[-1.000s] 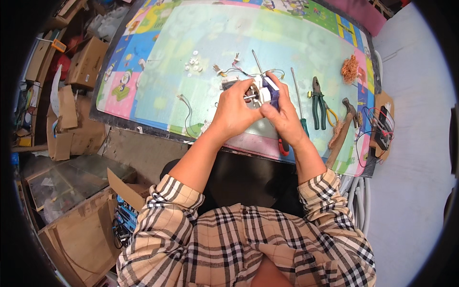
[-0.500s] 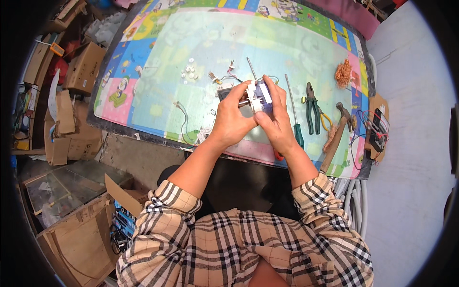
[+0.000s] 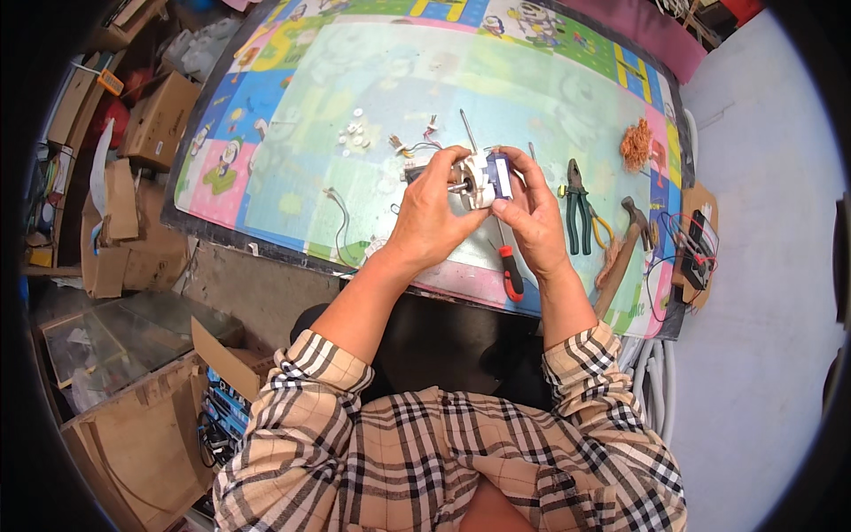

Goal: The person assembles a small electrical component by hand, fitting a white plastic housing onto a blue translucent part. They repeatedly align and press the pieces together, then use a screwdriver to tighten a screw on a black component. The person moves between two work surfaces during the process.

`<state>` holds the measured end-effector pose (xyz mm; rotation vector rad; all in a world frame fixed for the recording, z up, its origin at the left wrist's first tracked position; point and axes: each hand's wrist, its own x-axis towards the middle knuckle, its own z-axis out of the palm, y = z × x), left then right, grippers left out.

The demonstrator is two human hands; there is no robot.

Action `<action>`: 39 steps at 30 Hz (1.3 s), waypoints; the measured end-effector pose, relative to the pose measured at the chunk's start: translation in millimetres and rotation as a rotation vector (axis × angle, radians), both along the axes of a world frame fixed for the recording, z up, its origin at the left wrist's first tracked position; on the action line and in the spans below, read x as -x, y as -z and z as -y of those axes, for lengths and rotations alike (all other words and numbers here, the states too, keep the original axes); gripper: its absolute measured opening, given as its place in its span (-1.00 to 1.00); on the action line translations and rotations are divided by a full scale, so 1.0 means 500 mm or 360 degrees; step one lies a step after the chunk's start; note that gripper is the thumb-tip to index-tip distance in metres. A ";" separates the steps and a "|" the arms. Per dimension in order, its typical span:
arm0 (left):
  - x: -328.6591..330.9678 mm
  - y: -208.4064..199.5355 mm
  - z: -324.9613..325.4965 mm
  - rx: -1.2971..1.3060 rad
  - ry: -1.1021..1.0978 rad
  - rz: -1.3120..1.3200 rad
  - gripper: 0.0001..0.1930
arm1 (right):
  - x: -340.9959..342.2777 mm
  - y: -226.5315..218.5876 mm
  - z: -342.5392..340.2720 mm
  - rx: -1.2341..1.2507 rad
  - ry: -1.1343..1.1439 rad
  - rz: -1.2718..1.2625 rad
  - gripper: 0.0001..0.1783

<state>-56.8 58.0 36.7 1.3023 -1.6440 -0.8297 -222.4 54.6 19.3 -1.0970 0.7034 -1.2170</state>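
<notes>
A small motor (image 3: 480, 188), white in the middle with a dark blue end and a metal shaft, is held up over the near part of the table. My left hand (image 3: 425, 215) grips its left side, fingers and thumb curled around it. On the other side, my right hand (image 3: 534, 217) holds the blue end between thumb and fingers. Just below lies a red-and-black screwdriver (image 3: 511, 275). Behind the motor, wires with small connectors (image 3: 412, 146) and another screwdriver's shaft (image 3: 468, 129) rest on the table. A dark block partly shows behind my left fingers.
Green-handled pliers (image 3: 578, 208), a yellow-handled tool (image 3: 603, 232) and a hammer (image 3: 620, 257) lie right of my hands. Copper wire (image 3: 636, 144) sits farther back. Small white parts (image 3: 355, 135) and a loose cable (image 3: 340, 222) are on the left. A meter with leads (image 3: 700, 248) stands at the right edge.
My right hand has shifted slightly right, with its fingers more spread along the blue end. The red-and-black screwdriver shows more fully; the green-handled one is now mostly hidden behind my right hand.
</notes>
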 end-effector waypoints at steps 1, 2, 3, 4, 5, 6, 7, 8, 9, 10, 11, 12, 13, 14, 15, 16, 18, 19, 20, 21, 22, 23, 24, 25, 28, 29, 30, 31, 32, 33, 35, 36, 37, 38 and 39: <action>-0.001 0.003 0.002 0.0055 -0.0010 0.0023 -0.36 | 0.001 0.000 0.000 -0.0010 0.0044 -0.0024 -0.24; -0.006 0.008 0.004 0.0108 -0.0029 0.0049 -0.36 | 0.000 0.000 0.001 -0.0025 0.0080 -0.0038 -0.25; -0.011 0.011 0.006 0.0162 -0.0049 0.0076 -0.36 | -0.001 -0.002 0.001 -0.0039 0.0116 -0.0052 -0.25; -0.016 0.010 0.007 0.0180 -0.0060 0.0112 -0.36 | -0.001 -0.003 0.002 -0.0053 0.0152 -0.0066 -0.26; -0.019 0.004 0.007 0.0196 -0.0066 0.0146 -0.36 | 0.002 -0.001 0.004 -0.0032 0.0233 -0.0132 -0.28; -0.021 0.001 0.008 0.0212 -0.0071 0.0180 -0.37 | 0.005 -0.003 0.005 -0.0092 0.0236 -0.0094 -0.28; -0.022 0.000 0.009 0.0242 -0.0090 0.0185 -0.37 | 0.009 -0.008 0.007 -0.0151 0.0239 -0.0055 -0.29; -0.023 0.002 0.009 0.0271 -0.0111 0.0190 -0.38 | 0.010 -0.012 0.007 -0.0213 0.0240 -0.0018 -0.29; -0.023 0.004 0.009 0.0299 -0.0133 0.0196 -0.38 | 0.009 -0.017 0.006 -0.0244 0.0225 0.0005 -0.31; -0.024 0.006 0.009 0.0289 -0.0139 0.0226 -0.38 | 0.008 -0.015 0.005 -0.0229 0.0208 -0.0039 -0.30; -0.024 0.009 0.010 0.0281 -0.0141 0.0258 -0.39 | 0.008 -0.013 0.006 -0.0213 0.0193 -0.0083 -0.30; -0.025 0.011 0.011 0.0272 -0.0143 0.0289 -0.39 | 0.008 -0.010 0.006 -0.0196 0.0178 -0.0126 -0.29; -0.025 0.015 0.011 0.0257 -0.0139 0.0306 -0.38 | 0.003 -0.003 0.006 -0.0048 0.0204 -0.0284 -0.31; -0.026 0.019 0.012 0.0242 -0.0134 0.0326 -0.37 | 0.000 0.005 0.006 0.0002 0.0196 -0.0360 -0.31; -0.026 0.023 0.013 0.0228 -0.0128 0.0346 -0.36 | -0.003 0.012 0.005 0.0053 0.0189 -0.0436 -0.31; -0.026 0.025 0.013 0.0307 -0.0135 0.0320 -0.34 | -0.007 0.015 0.004 0.0104 0.0182 -0.0511 -0.32; -0.025 0.024 0.017 0.0474 -0.0140 0.0268 -0.29 | -0.010 0.010 0.003 -0.0016 0.0162 -0.0387 -0.35; -0.026 0.021 0.015 0.0464 -0.0130 0.0256 -0.27 | -0.007 0.007 0.005 -0.0089 0.0141 -0.0373 -0.35; -0.026 0.014 0.013 0.0455 -0.0116 0.0242 -0.25 | -0.004 0.006 0.006 -0.0161 0.0125 -0.0360 -0.35; -0.026 0.009 0.010 0.0447 -0.0102 0.0229 -0.22 | -0.003 0.006 0.006 -0.0208 0.0105 -0.0341 -0.36; -0.026 0.007 0.010 0.0458 -0.0099 0.0219 -0.22 | -0.003 0.007 0.005 -0.0255 0.0086 -0.0321 -0.37; -0.025 0.005 0.009 0.0468 -0.0098 0.0210 -0.21 | -0.002 0.008 0.005 -0.0302 0.0064 -0.0300 -0.38; -0.025 0.004 0.009 0.0478 -0.0097 0.0202 -0.20 | -0.002 0.009 0.005 -0.0297 0.0073 -0.0295 -0.38; -0.025 0.005 0.010 0.0478 -0.0089 0.0196 -0.20 | -0.002 0.010 0.005 -0.0293 0.0082 -0.0290 -0.39; -0.026 0.005 0.010 0.0505 -0.0076 0.0208 -0.20 | -0.001 0.004 0.005 -0.0275 0.0086 -0.0282 -0.38; -0.026 0.005 0.011 0.0538 -0.0073 0.0232 -0.20 | 0.001 0.002 0.006 -0.0265 0.0091 -0.0278 -0.37; -0.026 0.004 0.011 0.0571 -0.0069 0.0256 -0.20 | 0.003 0.005 0.008 -0.0198 0.0130 -0.0279 -0.36; -0.025 0.004 0.011 0.0523 -0.0071 0.0221 -0.21 | 0.005 0.013 0.010 -0.0130 0.0171 -0.0281 -0.35; -0.025 0.005 0.009 0.0475 -0.0070 0.0192 -0.22 | 0.003 0.015 0.011 -0.0063 0.0214 -0.0277 -0.34; -0.026 0.005 0.009 0.0428 -0.0067 0.0164 -0.22 | 0.002 0.013 0.011 -0.0042 0.0249 -0.0267 -0.33; -0.025 0.006 0.009 0.0269 -0.0003 -0.0083 -0.22 | 0.002 0.005 0.008 -0.0003 0.0330 -0.0245 -0.31; -0.024 0.003 0.009 0.0185 0.0035 -0.0202 -0.22 | 0.005 0.004 0.008 -0.0015 0.0327 -0.0227 -0.31; -0.024 -0.003 0.008 -0.0037 0.0093 -0.0458 -0.26 | 0.008 0.005 0.010 -0.0027 0.0324 -0.0210 -0.32; -0.028 -0.002 0.011 -0.0109 0.0166 -0.0674 -0.26 | 0.010 0.004 0.011 -0.0041 0.0319 -0.0186 -0.32; -0.033 0.003 0.017 -0.0186 0.0237 -0.0889 -0.26 | 0.013 0.003 0.013 -0.0062 0.0289 -0.0149 -0.32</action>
